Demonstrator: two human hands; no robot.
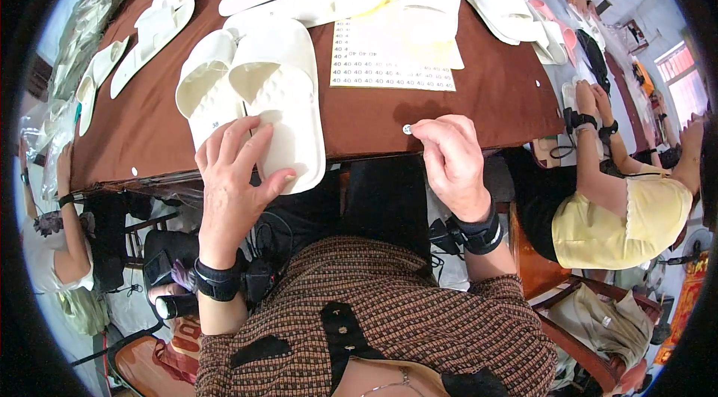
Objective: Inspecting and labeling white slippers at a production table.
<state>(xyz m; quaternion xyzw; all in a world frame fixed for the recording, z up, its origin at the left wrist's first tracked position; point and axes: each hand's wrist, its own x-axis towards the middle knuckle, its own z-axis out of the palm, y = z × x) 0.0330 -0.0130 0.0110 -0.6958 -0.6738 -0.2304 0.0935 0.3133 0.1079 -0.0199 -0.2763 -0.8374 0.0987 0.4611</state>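
Right hand [452,165], near side of the label sheet [389,71]: fingertips pinched on a small round sticker [407,129] (light, presumably tacky; best taken by its rim). Left hand [233,172], near-left of the sheet: fingers loosely spread on the white slippers [293,124], left of the sheet. Slippers judged light, flexible; grip sole edges.

free brown cloth [366,124] between hands [452,161], right of slipper pair [299,124]; sticker sheet [393,71], more slippers [430,0] block far side.
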